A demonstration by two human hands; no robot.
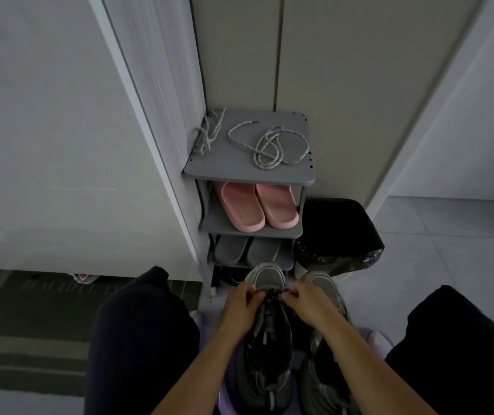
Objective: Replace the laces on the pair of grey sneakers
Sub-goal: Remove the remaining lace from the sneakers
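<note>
Pinching the lace (273,292) at the toe-end eyelets: left hand (241,305) and right hand (307,301), fingers curled, each grip closed on it. Grey sneaker (269,339) lies between the knees, second sneaker (317,348) just beside, on its right. Shoe rack (239,167) just beyond the toes; tiled floor (449,250) open rightward.

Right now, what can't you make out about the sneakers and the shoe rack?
Head view:
Eyelets of the held sneaker: covered by left hand and right hand, dim.
Heel of the other sneaker: cut off by bottom edge.
Lowest shelf of the shoe rack: dark, behind the sneaker toes.
</note>
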